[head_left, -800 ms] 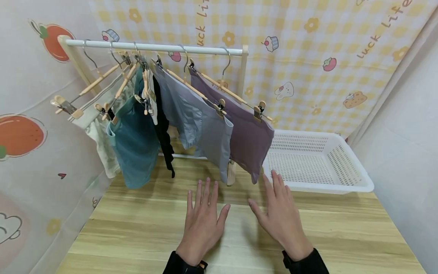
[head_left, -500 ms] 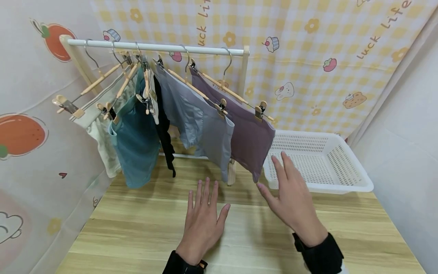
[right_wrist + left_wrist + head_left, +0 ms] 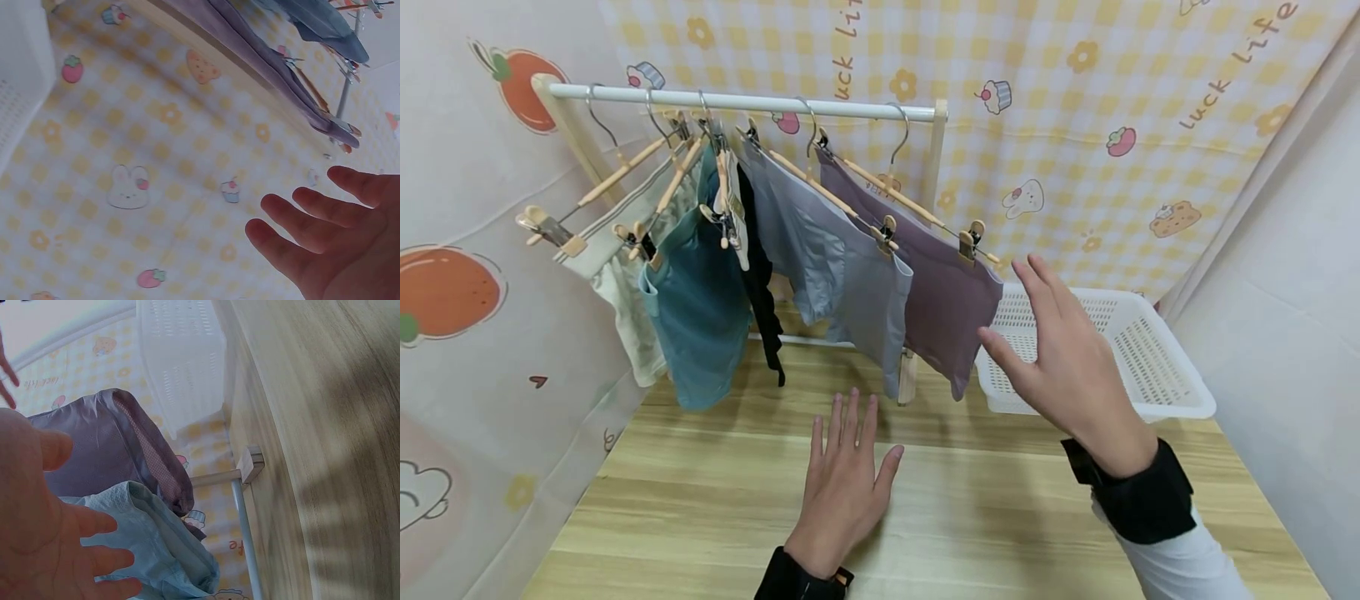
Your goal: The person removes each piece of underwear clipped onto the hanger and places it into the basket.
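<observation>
My left hand [image 3: 844,487] lies over the wooden table with its fingers straight and spread, holding nothing. In the air at the right, my right hand [image 3: 1071,367] has its fingers extended, close to the front end of a mauve pair of shorts [image 3: 951,308]; no contact is plain. Those shorts hang from a clip hanger [image 3: 917,200] on a small rack's white rail [image 3: 737,102]. Beside them hang light blue-grey shorts [image 3: 868,292]. In the left wrist view both garments appear beyond the left hand's fingers. The right wrist view shows the right fingers below the hangers.
Further left on the rail hang a teal garment [image 3: 700,308], a black garment [image 3: 760,283] and a pale garment [image 3: 625,308]. A white perforated basket [image 3: 1165,350] stands right of the rack, partly behind the right hand. A checked cloth [image 3: 1060,167] covers the back.
My right hand has risen from low over the table, moving up and to the right past the basket's front edge, toward the mauve shorts' hanger end. The left hand has stayed in place.
</observation>
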{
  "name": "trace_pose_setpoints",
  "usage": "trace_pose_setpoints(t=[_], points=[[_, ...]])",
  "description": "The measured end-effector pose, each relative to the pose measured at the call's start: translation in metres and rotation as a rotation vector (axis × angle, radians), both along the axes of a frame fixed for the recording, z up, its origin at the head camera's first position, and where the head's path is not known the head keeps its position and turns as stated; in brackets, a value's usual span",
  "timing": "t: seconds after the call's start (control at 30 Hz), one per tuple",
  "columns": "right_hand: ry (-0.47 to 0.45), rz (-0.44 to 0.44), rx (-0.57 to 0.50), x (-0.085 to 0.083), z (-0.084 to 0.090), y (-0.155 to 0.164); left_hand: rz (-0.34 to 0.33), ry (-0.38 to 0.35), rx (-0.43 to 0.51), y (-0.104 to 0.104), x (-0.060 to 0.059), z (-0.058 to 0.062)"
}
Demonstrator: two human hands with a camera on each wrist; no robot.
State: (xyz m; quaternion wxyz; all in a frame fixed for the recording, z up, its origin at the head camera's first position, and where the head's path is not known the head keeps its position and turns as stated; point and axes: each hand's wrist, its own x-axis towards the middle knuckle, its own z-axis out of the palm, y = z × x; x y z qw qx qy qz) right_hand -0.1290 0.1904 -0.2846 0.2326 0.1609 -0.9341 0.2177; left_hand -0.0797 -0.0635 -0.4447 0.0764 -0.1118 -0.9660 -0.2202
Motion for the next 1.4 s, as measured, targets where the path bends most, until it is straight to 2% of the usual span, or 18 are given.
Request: trace_pose_setpoints(t=[0.23, 0.53, 0.87, 1.07, 1.4], points=[[0.013, 0.07, 0.002, -0.023, 0.031, -0.009, 0.002, -0.009, 0.016, -0.001, 0.0, 0.001], [-0.121, 0.143, -0.009, -0.056, 0.055, -0.021, 0.004, -0.019, 0.035, -0.001, 0.003, -0.001], [-0.124, 0.176, -0.028, -0.079, 0.061, -0.038, -0.001, -0.018, 0.04, -0.002, 0.005, -0.001], [-0.107, 0.158, -0.039, -0.086, 0.062, -0.042, -0.004, -0.027, 0.045, -0.002, 0.006, -0.001], [-0.067, 0.112, 0.012, -0.096, 0.067, -0.053, -0.008, -0.017, 0.055, -0.002, 0.007, -0.002]])
